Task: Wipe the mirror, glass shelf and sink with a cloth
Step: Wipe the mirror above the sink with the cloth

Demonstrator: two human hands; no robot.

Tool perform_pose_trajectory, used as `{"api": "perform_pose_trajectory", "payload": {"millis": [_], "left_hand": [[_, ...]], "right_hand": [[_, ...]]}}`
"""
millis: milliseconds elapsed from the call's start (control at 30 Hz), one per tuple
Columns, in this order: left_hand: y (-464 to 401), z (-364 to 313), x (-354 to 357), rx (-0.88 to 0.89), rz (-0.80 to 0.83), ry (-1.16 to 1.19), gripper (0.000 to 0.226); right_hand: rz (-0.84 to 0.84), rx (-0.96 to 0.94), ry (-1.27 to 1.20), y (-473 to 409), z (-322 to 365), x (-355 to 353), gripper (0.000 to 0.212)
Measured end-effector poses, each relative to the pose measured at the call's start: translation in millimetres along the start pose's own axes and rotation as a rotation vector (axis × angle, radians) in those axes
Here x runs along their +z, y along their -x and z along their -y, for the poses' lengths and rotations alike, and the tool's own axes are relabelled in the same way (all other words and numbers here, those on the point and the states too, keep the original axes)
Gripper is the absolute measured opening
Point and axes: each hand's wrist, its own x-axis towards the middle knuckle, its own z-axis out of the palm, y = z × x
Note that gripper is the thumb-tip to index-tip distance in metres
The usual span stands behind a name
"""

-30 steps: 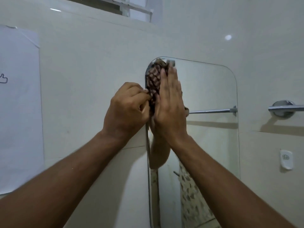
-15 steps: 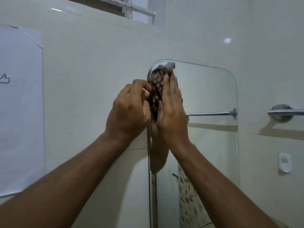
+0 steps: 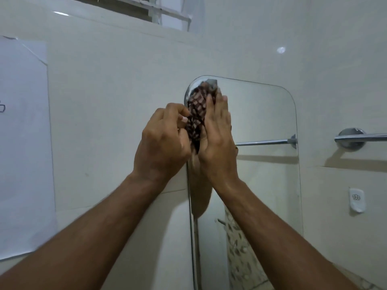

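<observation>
A rounded frameless mirror (image 3: 261,168) hangs on the pale tiled wall. A dark checked cloth (image 3: 195,114) is bunched against its upper left corner. My right hand (image 3: 216,139) lies flat, fingers up, pressing the cloth onto the glass. My left hand (image 3: 163,141) is curled just left of the mirror's edge, pinching the cloth's near side. The glass shelf and sink are out of view.
A chrome towel bar (image 3: 360,138) is fixed to the wall right of the mirror, with a small white hook (image 3: 356,199) below it. A white paper sheet (image 3: 23,147) is taped on the wall at far left. A window ledge (image 3: 159,13) runs above.
The cloth and both hands have slid slightly down the mirror's left edge from its top corner. My left fingers have shifted their pinch on the cloth.
</observation>
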Motion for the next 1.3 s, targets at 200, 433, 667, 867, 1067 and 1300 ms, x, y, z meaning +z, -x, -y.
{"api": "perform_pose_trajectory", "payload": {"millis": [200,433,667,867,1067,1300], "left_hand": [[-1.8,-7.1,1.4,0.168,0.071,-0.214,0.021],[-5.0,-6.2,1.3,0.073,0.142,-0.220,0.049],[-1.2,-2.6,4.4,0.154,0.057,-0.187,0.018],[-1.2,5.3,7.4,0.142,0.107,-0.247,0.035],[0.6,5.1,5.3,0.168,0.096,-0.226,0.035],[0.4,6.3,8.3,0.170,0.079,-0.246,0.039]], "right_hand": [[0.015,-0.009,0.012,56.0,-1.7,-1.2,0.055],[-0.018,0.042,-0.037,-19.9,-0.6,-2.8,0.055],[-0.083,-0.023,0.136,27.0,-2.4,0.6,0.052],[-0.065,0.002,0.072,-37.7,-13.4,-0.4,0.056],[-0.208,0.330,0.037,-63.8,-57.2,-16.7,0.055],[-0.047,-0.168,0.061,-25.2,-35.9,-5.2,0.056]]}}
